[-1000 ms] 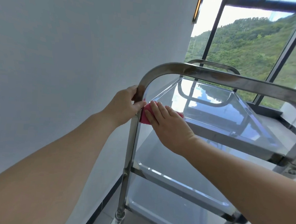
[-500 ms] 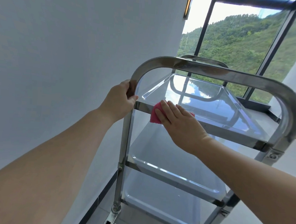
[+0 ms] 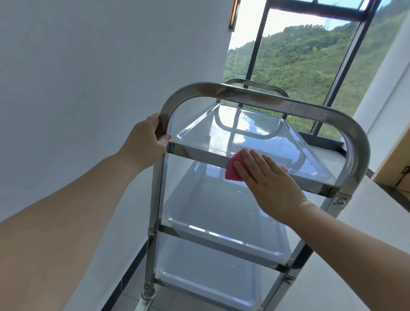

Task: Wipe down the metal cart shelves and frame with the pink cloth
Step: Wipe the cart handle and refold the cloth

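Cloth, pink and folded, lies on the front rim of the top shelf of the shiny three-tier metal cart, pressed under the flat, straight-fingered right grip, while the left grip clasps the cart's left post.

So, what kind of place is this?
Likely an indoor service room or corridor: a plain white wall, a tall window facing green hills, and a steel three-shelf cart on a tiled floor.

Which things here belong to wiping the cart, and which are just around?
Part of the job: pink cloth, pressed flat under the right hand on the top shelf front edge; metal cart, gripped by the left hand.
Just around: window; wooden cabinet; wall.
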